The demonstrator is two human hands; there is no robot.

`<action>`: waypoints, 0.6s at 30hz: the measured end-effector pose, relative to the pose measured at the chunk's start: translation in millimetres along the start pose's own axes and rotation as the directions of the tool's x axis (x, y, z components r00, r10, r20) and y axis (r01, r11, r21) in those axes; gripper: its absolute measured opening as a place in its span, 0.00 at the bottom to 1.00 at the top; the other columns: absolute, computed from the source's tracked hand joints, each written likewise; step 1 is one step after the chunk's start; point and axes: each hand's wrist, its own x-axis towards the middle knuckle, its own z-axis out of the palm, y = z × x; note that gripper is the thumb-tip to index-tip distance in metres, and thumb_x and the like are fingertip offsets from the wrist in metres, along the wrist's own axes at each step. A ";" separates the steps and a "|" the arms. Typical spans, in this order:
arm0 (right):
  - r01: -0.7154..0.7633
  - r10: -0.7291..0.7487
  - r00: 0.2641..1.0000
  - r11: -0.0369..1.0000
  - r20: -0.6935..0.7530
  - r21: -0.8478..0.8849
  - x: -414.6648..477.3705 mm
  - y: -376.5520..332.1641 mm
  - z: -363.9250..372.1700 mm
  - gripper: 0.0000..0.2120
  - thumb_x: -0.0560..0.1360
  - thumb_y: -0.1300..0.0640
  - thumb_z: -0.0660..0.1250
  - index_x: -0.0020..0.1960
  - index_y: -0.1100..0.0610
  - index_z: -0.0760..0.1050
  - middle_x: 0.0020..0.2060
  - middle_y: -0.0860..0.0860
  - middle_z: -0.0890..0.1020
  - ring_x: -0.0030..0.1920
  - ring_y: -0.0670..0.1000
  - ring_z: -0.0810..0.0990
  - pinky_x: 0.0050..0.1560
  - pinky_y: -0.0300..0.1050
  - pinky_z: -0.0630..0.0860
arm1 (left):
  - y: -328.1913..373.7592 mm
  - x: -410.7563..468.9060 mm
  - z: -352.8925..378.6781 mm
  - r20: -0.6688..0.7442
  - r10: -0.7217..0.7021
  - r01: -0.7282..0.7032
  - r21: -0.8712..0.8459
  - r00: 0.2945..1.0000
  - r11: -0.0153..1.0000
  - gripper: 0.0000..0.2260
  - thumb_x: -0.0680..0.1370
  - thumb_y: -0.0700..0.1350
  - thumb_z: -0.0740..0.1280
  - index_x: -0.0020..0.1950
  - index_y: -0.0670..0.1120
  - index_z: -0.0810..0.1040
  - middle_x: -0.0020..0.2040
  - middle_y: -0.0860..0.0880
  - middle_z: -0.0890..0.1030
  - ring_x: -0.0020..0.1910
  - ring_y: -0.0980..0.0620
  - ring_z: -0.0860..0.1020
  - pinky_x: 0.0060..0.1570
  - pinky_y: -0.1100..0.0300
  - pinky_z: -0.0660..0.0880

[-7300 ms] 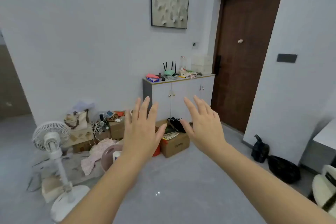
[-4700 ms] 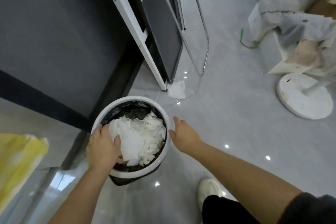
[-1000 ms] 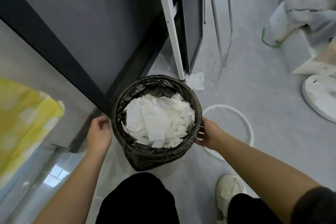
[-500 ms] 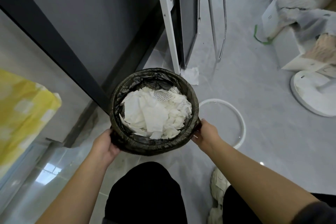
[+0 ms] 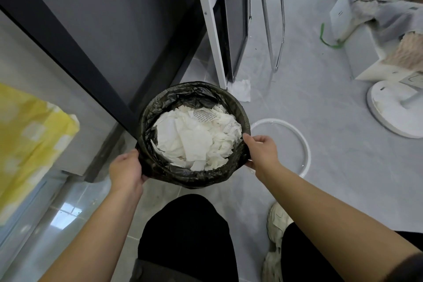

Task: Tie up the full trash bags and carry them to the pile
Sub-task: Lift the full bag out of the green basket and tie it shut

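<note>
Both hands' grip clasps the black trash bag (image 5: 160, 101) rim over grey tiled floor (image 5: 320, 110).

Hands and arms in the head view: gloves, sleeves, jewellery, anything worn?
Both hands are bare: no gloves, rings or watch visible on the left hand or the right hand. Both forearms are uncovered. A dark sleeve shows only at the lower right corner, high on the right arm. No sleeve shows on the left arm within the frame.
</note>
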 end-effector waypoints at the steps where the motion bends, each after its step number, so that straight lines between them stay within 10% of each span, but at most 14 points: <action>1: -0.024 0.023 0.999 1.000 0.044 0.012 -1.3 -3.1 -1.6 0.15 0.73 0.54 0.71 0.53 0.56 0.68 0.46 0.56 0.78 0.40 0.52 0.77 0.31 0.45 0.76 | 3.6 -0.5 1.5 0.008 -0.029 0.029 -0.019 1.000 0.999 0.08 0.80 0.44 0.60 0.42 0.46 0.72 0.37 0.49 0.76 0.33 0.52 0.75 0.25 0.62 0.77; 8: -0.221 0.288 0.895 0.950 0.341 -0.221 1.3 -11.8 -21.1 0.28 0.70 0.71 0.70 0.64 0.54 0.63 0.55 0.59 0.80 0.46 0.56 0.81 0.41 0.52 0.81 | 16.1 2.0 -1.9 0.124 -0.213 0.224 -0.079 0.969 0.971 0.11 0.79 0.45 0.62 0.58 0.44 0.78 0.47 0.47 0.83 0.41 0.50 0.81 0.35 0.54 0.77; 13: -0.184 0.410 0.850 0.819 0.331 -0.543 -1.1 -12.6 -30.7 0.06 0.75 0.68 0.64 0.51 0.66 0.74 0.42 0.59 0.80 0.35 0.54 0.83 0.37 0.47 0.83 | 21.6 -10.5 -3.7 0.194 -0.169 0.148 0.117 0.966 0.982 0.04 0.75 0.43 0.69 0.43 0.44 0.76 0.38 0.46 0.82 0.35 0.51 0.81 0.32 0.60 0.77; 18: -0.158 0.321 0.899 0.872 0.297 -0.464 -9.4 -32.5 -37.8 0.04 0.77 0.65 0.58 0.47 0.63 0.72 0.34 0.56 0.77 0.34 0.53 0.79 0.36 0.46 0.81 | 32.0 -21.9 -8.3 0.203 -0.149 0.105 0.214 0.968 0.971 0.12 0.74 0.30 0.60 0.35 0.45 0.66 0.29 0.45 0.71 0.19 0.55 0.73 0.18 0.69 0.70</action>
